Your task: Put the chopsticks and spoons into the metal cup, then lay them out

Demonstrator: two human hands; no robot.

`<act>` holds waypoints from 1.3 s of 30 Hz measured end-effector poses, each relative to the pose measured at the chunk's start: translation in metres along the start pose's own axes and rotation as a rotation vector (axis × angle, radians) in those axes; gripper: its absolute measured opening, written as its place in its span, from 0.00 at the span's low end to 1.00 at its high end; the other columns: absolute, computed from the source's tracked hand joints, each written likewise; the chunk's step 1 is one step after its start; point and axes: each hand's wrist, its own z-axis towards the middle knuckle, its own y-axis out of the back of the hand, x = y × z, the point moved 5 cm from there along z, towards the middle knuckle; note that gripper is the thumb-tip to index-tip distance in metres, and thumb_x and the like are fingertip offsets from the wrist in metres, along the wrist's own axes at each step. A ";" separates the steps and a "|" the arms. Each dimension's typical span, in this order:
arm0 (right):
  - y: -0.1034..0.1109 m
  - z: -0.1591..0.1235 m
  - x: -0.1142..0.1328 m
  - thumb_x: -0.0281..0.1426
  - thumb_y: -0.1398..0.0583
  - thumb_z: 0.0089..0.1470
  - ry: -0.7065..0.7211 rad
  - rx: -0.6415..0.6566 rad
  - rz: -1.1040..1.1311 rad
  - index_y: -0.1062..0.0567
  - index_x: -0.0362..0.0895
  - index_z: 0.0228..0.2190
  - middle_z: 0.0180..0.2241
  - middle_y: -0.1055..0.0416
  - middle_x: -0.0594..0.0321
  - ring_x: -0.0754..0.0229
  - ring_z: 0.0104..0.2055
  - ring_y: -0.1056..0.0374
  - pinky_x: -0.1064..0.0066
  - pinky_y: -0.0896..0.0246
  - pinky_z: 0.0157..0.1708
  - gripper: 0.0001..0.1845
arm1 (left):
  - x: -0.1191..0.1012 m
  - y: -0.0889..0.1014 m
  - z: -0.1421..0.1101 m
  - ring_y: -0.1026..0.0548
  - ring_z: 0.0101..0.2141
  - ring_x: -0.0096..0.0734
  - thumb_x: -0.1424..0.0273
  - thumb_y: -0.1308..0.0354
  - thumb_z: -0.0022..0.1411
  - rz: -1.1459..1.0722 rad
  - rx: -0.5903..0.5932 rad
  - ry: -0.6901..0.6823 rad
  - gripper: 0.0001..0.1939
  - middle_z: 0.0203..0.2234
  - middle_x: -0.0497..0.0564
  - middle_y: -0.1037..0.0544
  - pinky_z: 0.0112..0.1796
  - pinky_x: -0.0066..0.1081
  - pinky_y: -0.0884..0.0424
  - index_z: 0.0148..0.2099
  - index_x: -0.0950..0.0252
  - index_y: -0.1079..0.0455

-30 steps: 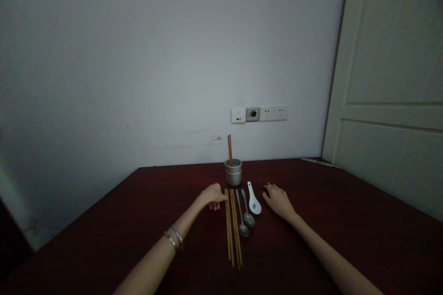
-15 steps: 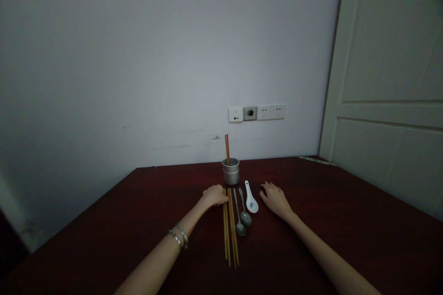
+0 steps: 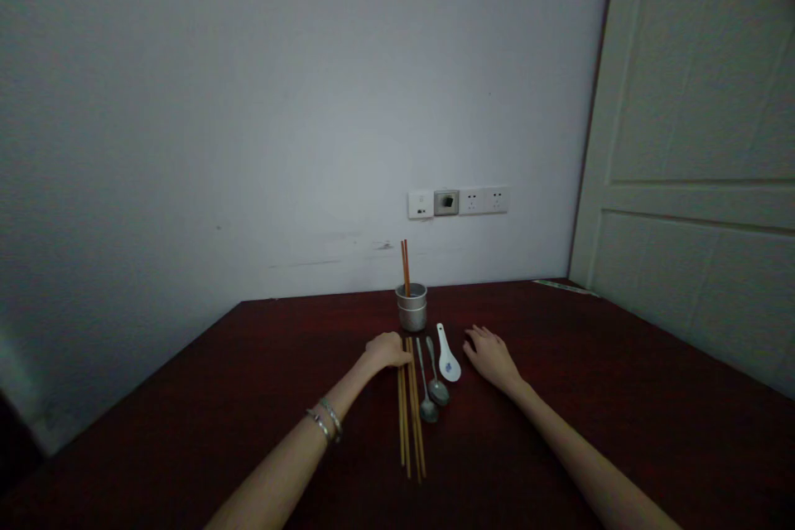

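Observation:
My left hand [image 3: 387,349], with bracelets at its wrist, is closed at the upper ends of the left pair of wooden chopsticks [image 3: 407,422]. Its thumb reaches across them, and the other fingers are mostly hidden beneath the hand. A second pair of chopsticks [image 3: 416,422] lies just to the right. Beside these are two metal spoons, one longer [image 3: 428,411] and one shorter [image 3: 439,392], then a white soup spoon [image 3: 449,366] with a blue mark. My right hand [image 3: 492,356] rests palm down on the table, fingers spread, holding nothing, to the right of the soup spoon.
Behind the utensils stands a metal cup [image 3: 411,314] with two reddish chopsticks [image 3: 406,267] upright in it. The dark red table [image 3: 298,348] meets a pale wall carrying sockets [image 3: 484,200]. A white panelled door [image 3: 696,182] stands at the right.
My left hand has moved slightly right onto the upper ends of the left chopsticks and closed there. My right hand stays resting on the table. The whole view has shifted a little.

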 end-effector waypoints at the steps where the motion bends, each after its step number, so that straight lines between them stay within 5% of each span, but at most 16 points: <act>1: 0.000 0.000 0.000 0.34 0.53 0.52 -0.001 -0.001 -0.001 0.33 0.39 0.47 0.53 0.40 0.51 0.51 0.56 0.48 0.60 0.56 0.52 0.23 | 0.000 -0.001 0.001 0.26 0.34 0.46 0.62 0.45 0.46 0.028 -0.003 0.005 0.14 0.29 0.60 0.24 0.32 0.36 0.32 0.30 0.68 0.28; 15: -0.001 0.001 0.000 0.33 0.52 0.52 -0.006 -0.003 0.036 0.33 0.39 0.47 0.52 0.40 0.50 0.51 0.57 0.49 0.58 0.56 0.53 0.22 | -0.002 0.007 -0.012 0.25 0.33 0.42 0.62 0.48 0.47 0.001 -0.157 0.010 0.16 0.31 0.60 0.24 0.28 0.29 0.33 0.33 0.67 0.27; 23: 0.029 0.007 -0.001 0.31 0.50 0.49 -0.005 -0.186 0.459 0.30 0.37 0.43 0.45 0.32 0.50 0.55 0.47 0.36 0.64 0.45 0.49 0.20 | -0.008 0.068 -0.025 0.26 0.29 0.37 0.62 0.48 0.48 -0.045 -0.408 -0.026 0.17 0.28 0.62 0.24 0.25 0.26 0.39 0.31 0.71 0.27; 27: 0.064 0.007 0.039 0.35 0.45 0.46 0.025 -0.174 0.939 0.27 0.40 0.36 0.37 0.27 0.53 0.55 0.40 0.31 0.63 0.39 0.43 0.16 | -0.022 0.104 -0.043 0.28 0.25 0.31 0.63 0.50 0.50 -0.078 -0.519 -0.082 0.16 0.23 0.57 0.25 0.24 0.25 0.43 0.27 0.70 0.28; 32: 0.091 -0.010 0.121 0.37 0.38 0.41 0.060 0.302 1.517 0.28 0.40 0.37 0.37 0.27 0.53 0.58 0.36 0.30 0.64 0.34 0.37 0.20 | -0.036 0.129 -0.070 0.32 0.22 0.27 0.64 0.50 0.51 -0.124 -0.654 -0.132 0.14 0.20 0.53 0.26 0.23 0.25 0.46 0.26 0.68 0.30; 35: 0.101 -0.020 0.152 0.35 0.35 0.36 0.140 0.451 1.544 0.27 0.40 0.37 0.34 0.27 0.57 0.60 0.35 0.30 0.67 0.35 0.36 0.22 | -0.040 0.136 -0.082 0.33 0.21 0.27 0.64 0.49 0.50 -0.140 -0.713 -0.140 0.12 0.19 0.51 0.27 0.23 0.25 0.47 0.26 0.67 0.31; 39: 0.105 -0.017 0.166 0.36 0.34 0.33 0.189 0.369 1.433 0.25 0.38 0.31 0.26 0.27 0.62 0.63 0.28 0.31 0.70 0.36 0.31 0.20 | -0.043 0.138 -0.089 0.34 0.21 0.26 0.65 0.49 0.51 -0.136 -0.732 -0.132 0.10 0.19 0.50 0.29 0.23 0.25 0.48 0.25 0.66 0.33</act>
